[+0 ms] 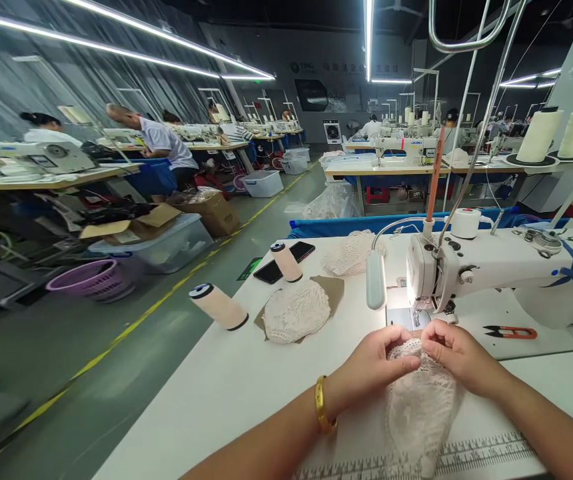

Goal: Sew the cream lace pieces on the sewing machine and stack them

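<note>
A pale lace piece [419, 413] hangs from both hands over the table's front part, its lower end lying across a printed ruler strip [486, 455]. My left hand [379, 363], below a gold bracelet on the wrist, is closed on the lace's upper edge. Close beside it, my right hand [459, 353] pinches the same edge between thumb and fingers. Just beyond the fingertips is the lit needle area of a white sewing machine [466, 267]. Orange-handled thread snips [511, 332] lie on the machine bed to the right.
Left on the table [236, 393] are a lace stack [297, 310] on brown card, two peach thread cones [219, 308] [286, 262], a dark phone [301, 251] and another lace pile [349, 253]. A lamp [376, 280] hangs beside the machine head. People sew at other tables behind.
</note>
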Motion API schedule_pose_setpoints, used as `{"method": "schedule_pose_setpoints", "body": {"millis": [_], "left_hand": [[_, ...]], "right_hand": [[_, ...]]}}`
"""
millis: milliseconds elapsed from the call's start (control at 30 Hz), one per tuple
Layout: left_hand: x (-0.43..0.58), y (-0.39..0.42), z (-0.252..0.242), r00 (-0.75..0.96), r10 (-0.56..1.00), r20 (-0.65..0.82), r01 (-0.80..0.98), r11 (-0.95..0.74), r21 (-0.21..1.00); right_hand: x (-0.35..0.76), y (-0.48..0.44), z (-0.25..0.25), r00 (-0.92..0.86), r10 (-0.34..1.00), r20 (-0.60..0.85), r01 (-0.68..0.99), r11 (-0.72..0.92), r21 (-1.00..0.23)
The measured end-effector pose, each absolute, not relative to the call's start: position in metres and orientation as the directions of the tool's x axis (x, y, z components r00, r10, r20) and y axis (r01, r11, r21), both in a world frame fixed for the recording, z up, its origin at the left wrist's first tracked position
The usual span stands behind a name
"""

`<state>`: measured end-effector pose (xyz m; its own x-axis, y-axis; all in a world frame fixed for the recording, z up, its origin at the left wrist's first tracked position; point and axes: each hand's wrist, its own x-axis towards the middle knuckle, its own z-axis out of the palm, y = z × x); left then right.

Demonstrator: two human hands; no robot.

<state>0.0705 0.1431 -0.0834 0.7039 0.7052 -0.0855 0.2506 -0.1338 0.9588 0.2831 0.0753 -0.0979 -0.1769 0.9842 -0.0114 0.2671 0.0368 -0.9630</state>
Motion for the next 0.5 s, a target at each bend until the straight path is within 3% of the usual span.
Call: {"method": "schedule_pose_setpoints", "body": {"millis": [500], "left_hand": [[0.0696,0.1403,-0.0902,0.696,0.687,-0.21,0.072,0.224,0.972]], "right_hand": [[0.2801,0.0759,-0.1029,-0.151,0.988,-0.021,0.19,0.008,-0.982]]}}
